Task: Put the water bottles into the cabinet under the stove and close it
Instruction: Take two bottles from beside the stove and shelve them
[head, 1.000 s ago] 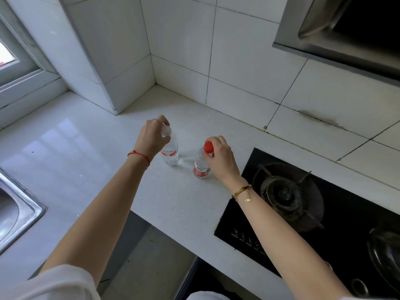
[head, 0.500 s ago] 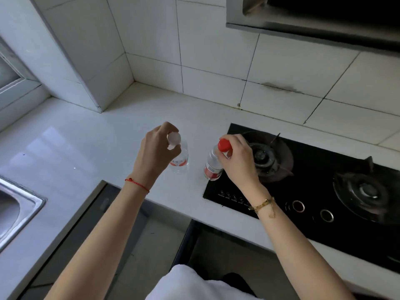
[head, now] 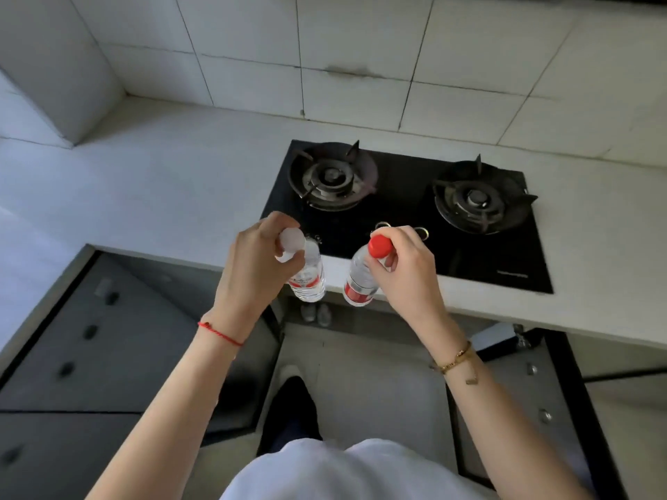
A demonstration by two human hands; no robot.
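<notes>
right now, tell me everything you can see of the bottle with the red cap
The red-capped bottle is small, clear plastic, with a red and white label near its base. Its cap is on. The right hand holds it by the neck just under the cap, fingers wrapped round in a closed grip. It hangs roughly upright, base tilted slightly left, off the counter, over its front edge. It sits beside the white-capped bottle without touching it.

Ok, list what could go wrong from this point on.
1. Both bottles hang from pinches at the neck: the left hand holds the white-capped bottle, the right hand the red-capped bottle. Either could slip and drop to the floor.
2. They hang right at the counter edge, so lowering them could knock one against it.
3. With both hands full, neither is free for the cabinet door.
</notes>
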